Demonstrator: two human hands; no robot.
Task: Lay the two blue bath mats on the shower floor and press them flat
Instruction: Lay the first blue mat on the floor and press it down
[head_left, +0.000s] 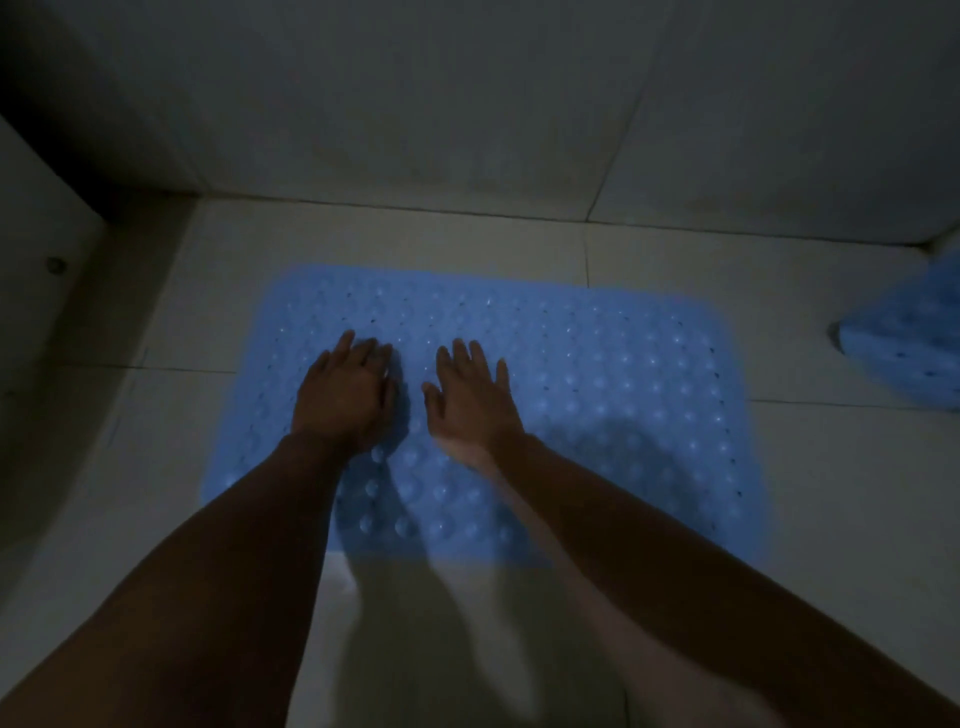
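1. Head view: one blue bath mat (597, 384) lies spread on the shower floor (415, 239).
2. Left hand (345, 397) and right hand (472, 397) press it, fingers straight.
3. Second blue mat (909, 343) sits crumpled far right.

No text, label, brand or number can be read anywhere — the view is dim and blurred, and nothing legible shows.

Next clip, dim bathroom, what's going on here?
A person presses one blue bath mat onto the tiled shower floor, left hand and right hand both palm-down on it, side by side. The second blue mat sits crumpled at the right edge, not yet laid out.
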